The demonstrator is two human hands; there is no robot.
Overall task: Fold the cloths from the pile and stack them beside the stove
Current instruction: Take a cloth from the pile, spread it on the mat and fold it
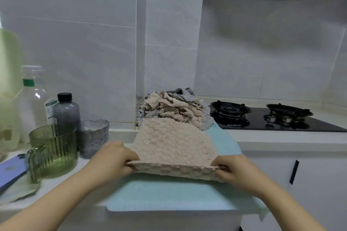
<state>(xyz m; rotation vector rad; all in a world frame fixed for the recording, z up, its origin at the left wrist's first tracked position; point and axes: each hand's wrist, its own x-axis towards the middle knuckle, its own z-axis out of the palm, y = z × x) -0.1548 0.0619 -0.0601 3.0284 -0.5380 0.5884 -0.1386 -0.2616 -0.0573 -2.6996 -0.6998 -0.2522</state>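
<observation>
Beige fluffy terry cloth stretches nine-to-three between our left hand and right hand, both pinching its near corners; pile lies at twelve.

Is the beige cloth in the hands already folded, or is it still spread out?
Mostly spread: the beige cloth lies flat; left hand and right hand lift only its near edge.

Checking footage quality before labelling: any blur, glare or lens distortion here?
Head view: wide-angle bending curves the wall tiles and counter edge; overall soft; the green jug and beige cloth stay readable; far-left green container washed out; mild glare on the stove.
</observation>
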